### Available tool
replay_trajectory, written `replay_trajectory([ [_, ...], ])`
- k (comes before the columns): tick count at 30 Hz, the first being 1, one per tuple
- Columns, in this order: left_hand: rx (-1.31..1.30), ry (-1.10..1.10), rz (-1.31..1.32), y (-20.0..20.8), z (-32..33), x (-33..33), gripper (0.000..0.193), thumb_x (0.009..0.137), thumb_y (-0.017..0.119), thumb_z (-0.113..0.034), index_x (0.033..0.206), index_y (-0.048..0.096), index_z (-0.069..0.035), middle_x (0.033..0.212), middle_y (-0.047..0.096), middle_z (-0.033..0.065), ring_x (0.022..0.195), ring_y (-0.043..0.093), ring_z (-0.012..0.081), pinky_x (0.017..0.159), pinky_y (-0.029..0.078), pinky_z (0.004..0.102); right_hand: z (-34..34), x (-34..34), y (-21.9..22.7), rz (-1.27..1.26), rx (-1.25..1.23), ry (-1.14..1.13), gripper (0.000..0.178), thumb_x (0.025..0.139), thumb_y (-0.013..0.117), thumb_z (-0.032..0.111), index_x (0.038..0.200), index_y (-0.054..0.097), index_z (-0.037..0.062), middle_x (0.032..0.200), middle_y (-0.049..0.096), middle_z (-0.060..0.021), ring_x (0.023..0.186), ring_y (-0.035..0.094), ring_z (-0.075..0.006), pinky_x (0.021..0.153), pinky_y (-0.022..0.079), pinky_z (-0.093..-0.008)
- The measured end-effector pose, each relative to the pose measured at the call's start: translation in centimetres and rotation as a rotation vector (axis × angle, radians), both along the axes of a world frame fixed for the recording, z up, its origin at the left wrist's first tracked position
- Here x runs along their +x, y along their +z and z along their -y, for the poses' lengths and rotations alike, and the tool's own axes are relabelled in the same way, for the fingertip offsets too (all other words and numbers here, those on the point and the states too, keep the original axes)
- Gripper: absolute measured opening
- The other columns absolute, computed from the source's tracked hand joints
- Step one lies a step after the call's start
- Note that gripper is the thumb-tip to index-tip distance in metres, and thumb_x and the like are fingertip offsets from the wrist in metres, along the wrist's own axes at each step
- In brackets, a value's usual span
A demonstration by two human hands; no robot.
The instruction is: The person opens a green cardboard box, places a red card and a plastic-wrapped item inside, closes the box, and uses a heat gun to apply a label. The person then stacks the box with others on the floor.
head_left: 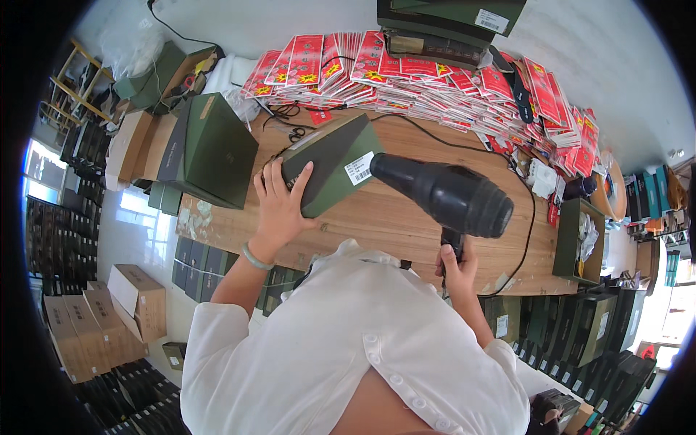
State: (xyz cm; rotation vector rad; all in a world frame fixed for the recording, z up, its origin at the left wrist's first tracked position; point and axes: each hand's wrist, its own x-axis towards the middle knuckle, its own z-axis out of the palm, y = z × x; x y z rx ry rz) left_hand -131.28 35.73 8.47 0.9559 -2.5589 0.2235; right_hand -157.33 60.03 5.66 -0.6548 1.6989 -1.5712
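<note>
My right hand (pixel 458 270) is wrapped round the handle of a black hair dryer (pixel 453 194). Its nozzle points left, close against a white barcode label (pixel 359 168) on a dark green shoebox (pixel 335 161). With fingers spread over the top and the thumb along the near side, my left hand (pixel 281 199) grips that box, which stands tilted on the wooden table (pixel 406 254). A pale bracelet (pixel 257 257) circles my left wrist. Whether the nozzle touches the label, I cannot tell.
Another large green box (pixel 210 152) stands at the table's left. Piles of red printed packets (pixel 406 80) line the back, with more boxes (pixel 449 29) on top. Scissors (pixel 297 133) lie behind the shoebox. A black cord (pixel 533 232) loops on the right, near an open green box (pixel 578 239).
</note>
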Motion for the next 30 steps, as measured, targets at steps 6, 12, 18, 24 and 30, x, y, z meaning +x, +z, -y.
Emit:
replay_trajectory([
  [6, 0.005, 0.006, -0.004, 0.0, -0.2, 0.1, 0.107, 0.05, 0.081, -0.039, 0.144, 0.035, -0.016, 0.132, 0.034, 0.0303, 0.121, 0.034, 0.0456, 0.102, 0.024, 0.0595, 1.2, 1.7, 2.2, 0.023, 0.077, 0.027, 0.035, 0.092, 0.065, 0.028, 0.113, 0.053, 0.003, 0.064, 0.053, -0.0002, 0.05, 0.049, -0.0066, 0.044, 0.041, -0.0227],
  [12, -0.008, 0.012, -0.01, -0.2, -0.4, 0.0, 0.112, 0.047, 0.084, -0.04, 0.145, 0.034, -0.016, 0.132, 0.034, 0.0305, 0.123, 0.033, 0.0447, 0.102, 0.024, 0.0593, 2.0, 1.2, 1.3, -0.744, -0.206, 0.089, 0.037, 0.086, 0.07, 0.014, 0.117, 0.054, -0.0004, 0.073, 0.057, -0.0019, 0.053, 0.05, -0.006, 0.045, 0.043, -0.0241],
  [18, 0.009, 0.018, -0.014, -0.2, -0.6, -0.1, 0.118, 0.043, 0.087, -0.041, 0.146, 0.033, -0.017, 0.132, 0.034, 0.0301, 0.125, 0.032, 0.044, 0.102, 0.024, 0.0595, 1.7, 2.3, 1.0, -0.48, -0.024, 0.044, 0.043, 0.08, 0.075, 0.014, 0.115, 0.057, -0.0034, 0.086, 0.067, -0.0095, 0.073, 0.06, -0.0131, 0.069, 0.051, -0.0287],
  [24, 0.018, 0.022, -0.012, -0.1, -0.8, -0.1, 0.12, 0.043, 0.087, -0.04, 0.147, 0.031, -0.017, 0.133, 0.033, 0.0294, 0.126, 0.031, 0.044, 0.103, 0.023, 0.0598, 1.9, 2.8, 1.4, -0.334, 0.062, -0.011, 0.043, 0.079, 0.076, 0.014, 0.114, 0.057, -0.0033, 0.081, 0.065, -0.0082, 0.069, 0.057, -0.0124, 0.065, 0.051, -0.0297],
  [30, 0.025, 0.037, 0.003, -0.2, -0.7, -0.1, 0.121, 0.044, 0.088, -0.041, 0.147, 0.03, -0.017, 0.136, 0.03, 0.0288, 0.127, 0.029, 0.045, 0.105, 0.022, 0.0601, 1.5, 2.7, 0.9, -0.359, 0.058, -0.001, 0.041, 0.078, 0.077, 0.014, 0.11, 0.059, -0.0023, 0.084, 0.067, -0.0105, 0.074, 0.06, -0.0126, 0.069, 0.051, -0.0294],
])
